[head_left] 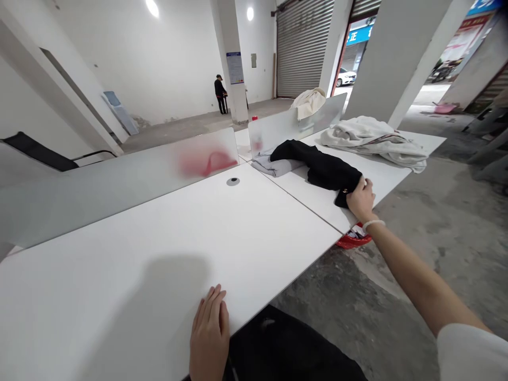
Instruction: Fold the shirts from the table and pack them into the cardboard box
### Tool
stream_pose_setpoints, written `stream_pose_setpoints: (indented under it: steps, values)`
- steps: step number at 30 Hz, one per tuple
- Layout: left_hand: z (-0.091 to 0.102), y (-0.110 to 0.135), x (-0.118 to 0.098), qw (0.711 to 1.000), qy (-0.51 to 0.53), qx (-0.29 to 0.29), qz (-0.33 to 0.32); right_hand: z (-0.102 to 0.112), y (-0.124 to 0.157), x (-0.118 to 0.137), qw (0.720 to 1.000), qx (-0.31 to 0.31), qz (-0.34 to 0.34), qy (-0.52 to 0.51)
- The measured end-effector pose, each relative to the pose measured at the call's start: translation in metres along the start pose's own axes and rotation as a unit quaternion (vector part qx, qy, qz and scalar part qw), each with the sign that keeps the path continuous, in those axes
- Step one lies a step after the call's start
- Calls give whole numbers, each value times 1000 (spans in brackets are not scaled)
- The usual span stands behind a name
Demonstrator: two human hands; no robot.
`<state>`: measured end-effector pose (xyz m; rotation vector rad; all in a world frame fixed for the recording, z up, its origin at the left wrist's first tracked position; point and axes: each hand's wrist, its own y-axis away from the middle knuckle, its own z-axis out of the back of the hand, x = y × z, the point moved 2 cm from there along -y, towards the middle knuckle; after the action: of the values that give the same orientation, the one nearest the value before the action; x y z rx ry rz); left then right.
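A black garment [329, 168] with a small gold-coloured fitting lies bunched lengthwise on the right-hand part of the white table [178, 227]. At its near end, my right hand [360, 201] grips the fabric, the arm stretched out over the table's edge. My left hand [210, 330] rests on the tabletop near the front edge, fingers extended and holding nothing. Partly under the far end of the black garment is a folded grey cloth [280, 166]. Beyond it lies a loose heap of whitish clothing [369, 136].
Frosted dividers [119, 182] run along the table's back, with a cream cloth [309, 103] draped over one. A red bag [351, 242] is below the table edge near my right hand. A cable-hole cover [233, 181] sits in the tabletop. Far off stands a person [219, 95].
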<state>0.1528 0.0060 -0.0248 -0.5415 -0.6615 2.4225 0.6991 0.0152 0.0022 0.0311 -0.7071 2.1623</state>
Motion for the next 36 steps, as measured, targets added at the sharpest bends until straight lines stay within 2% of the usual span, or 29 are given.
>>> stream_pose_setpoints:
  steps: [3,5,6,9,12,18,24,28,31,36]
  values:
    - [0,0,-1,1000,-11,2,-5,-11,11,40,992,-25,120,20]
    - [1,-1,-1,1000,-18,5,-5,-25,14,66,980,-5,197,37]
    - [2,-1,-2,1000,-22,8,-3,-31,13,78,976,8,215,42]
    - [3,0,-3,999,-29,17,7,-49,5,101,977,38,206,35]
    - [4,0,-4,999,-27,15,16,-58,-4,113,979,60,192,23]
    - [3,0,-5,999,-27,11,32,-61,-8,114,985,61,163,14]
    - [4,1,-6,999,-37,24,32,-62,-7,112,979,89,176,45]
    - [4,0,-6,998,-46,5,44,-58,-7,116,977,88,189,54]
    - [3,-1,-6,997,-57,-3,54,-60,-4,133,967,81,237,55]
    - [4,-3,-6,997,-56,1,58,-82,2,188,943,110,315,17]
